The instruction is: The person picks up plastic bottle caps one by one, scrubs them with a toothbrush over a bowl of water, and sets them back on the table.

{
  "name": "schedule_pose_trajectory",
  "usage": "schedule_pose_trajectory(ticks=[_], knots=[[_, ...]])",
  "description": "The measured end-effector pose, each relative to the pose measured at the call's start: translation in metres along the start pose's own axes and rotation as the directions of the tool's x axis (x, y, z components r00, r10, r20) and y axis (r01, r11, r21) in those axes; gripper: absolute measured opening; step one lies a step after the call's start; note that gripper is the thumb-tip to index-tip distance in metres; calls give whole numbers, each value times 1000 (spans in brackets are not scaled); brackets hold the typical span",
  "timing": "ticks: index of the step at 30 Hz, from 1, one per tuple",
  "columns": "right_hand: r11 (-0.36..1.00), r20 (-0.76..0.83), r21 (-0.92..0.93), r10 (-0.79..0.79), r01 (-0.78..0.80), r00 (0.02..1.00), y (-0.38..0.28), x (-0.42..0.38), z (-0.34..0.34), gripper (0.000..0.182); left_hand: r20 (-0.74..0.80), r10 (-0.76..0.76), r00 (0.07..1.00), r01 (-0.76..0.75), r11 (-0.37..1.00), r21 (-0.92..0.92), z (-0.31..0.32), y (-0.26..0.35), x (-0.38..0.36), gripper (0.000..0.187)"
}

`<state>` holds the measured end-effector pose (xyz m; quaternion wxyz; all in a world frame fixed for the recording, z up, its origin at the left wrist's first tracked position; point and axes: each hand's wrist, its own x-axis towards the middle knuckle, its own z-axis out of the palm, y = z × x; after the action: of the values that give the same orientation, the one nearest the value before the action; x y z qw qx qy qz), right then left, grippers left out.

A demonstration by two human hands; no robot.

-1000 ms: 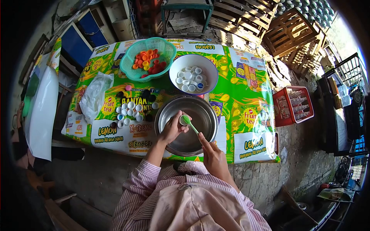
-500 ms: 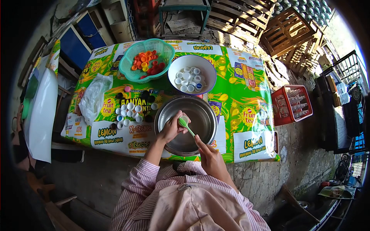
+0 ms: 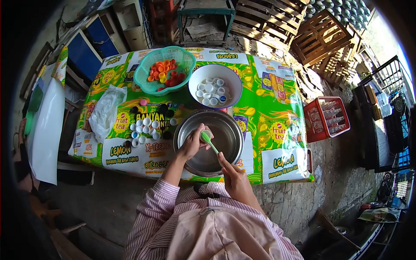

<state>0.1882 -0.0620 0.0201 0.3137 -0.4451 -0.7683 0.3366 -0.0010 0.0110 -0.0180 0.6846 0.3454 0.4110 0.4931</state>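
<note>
My left hand [image 3: 193,145] is closed round a small whitish bottle cap [image 3: 208,133], above the steel basin [image 3: 237,145]. In my right hand [image 3: 236,177] is the pale handle of a small green brush [image 3: 213,146]; its bright green head touches the cap. The bristles are too small to make out. The basin seems to hold some water. Left of it, loose white caps [image 3: 146,122] lie in a group with several black caps [image 3: 163,109] around them. Behind the basin stands a white enamel bowl [image 3: 239,89] with white caps inside.
A turquoise plastic basket [image 3: 141,73] holds orange, red and yellow caps at the back left. A crumpled plastic bag [image 3: 106,115] lies on the patterned table cover [image 3: 260,112]. Beyond the right edge is a red crate [image 3: 311,130]. Wooden pallets [image 3: 268,21] stand behind the table.
The brush head has shifted very slightly against the cap. Both hands stay almost in place over the basin; the view has tilted a little.
</note>
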Motion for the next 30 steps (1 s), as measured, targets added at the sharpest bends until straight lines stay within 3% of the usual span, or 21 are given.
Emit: schedule_pose_trajectory(ticks=[2,6,9,11,12,14,16,19,22,24,25,26,28,30], knots=[[1000,28,-12,-14,15,1000,2,2,-5,52,109,-48,993,43,998,51,-9,0,1,49],[998,-58,-54,35,-38,998,-1,2,-4,52,9,31,999,-32,994,101,-1,2,4,49],[997,82,-72,2,4,997,-2,3,-12,56,115,7,993,-25,987,158,-10,9,5,47],[993,137,-112,-15,31,990,0,7,-28,58,292,-100,951,36,976,217,-15,18,5,45],[986,194,-153,-32,62,980,1,9,-35,60,294,-104,950,40,976,216,-18,22,6,45],[973,217,-206,-57,103,974,3,11,-46,63,418,-253,872,103,932,348,-20,34,9,44],[947,305,-290,-48,141,951,-5,15,-57,65,377,-317,870,162,907,389,-12,46,8,46],[950,245,-296,-23,97,969,-7,15,-57,65,344,-384,857,179,847,500,-11,47,12,43],[951,116,-310,20,17,993,-9,9,-39,63,355,-256,899,123,926,357,-12,38,19,42],[962,71,-274,17,3,997,-11,4,-30,60,359,-63,931,-36,964,262,-7,34,19,42],[970,13,-239,51,-46,999,-13,2,-24,58,241,-24,970,-37,969,243,1,31,15,43],[975,-45,-201,86,-93,995,-13,1,-19,56,240,-23,971,-37,969,244,8,29,13,43],[990,-94,-118,66,-77,993,-12,3,-12,53,70,96,993,-110,966,235,20,26,10,44],[1000,-132,23,15,-12,991,-15,4,-8,52,72,132,989,-145,965,220,18,17,12,46]])
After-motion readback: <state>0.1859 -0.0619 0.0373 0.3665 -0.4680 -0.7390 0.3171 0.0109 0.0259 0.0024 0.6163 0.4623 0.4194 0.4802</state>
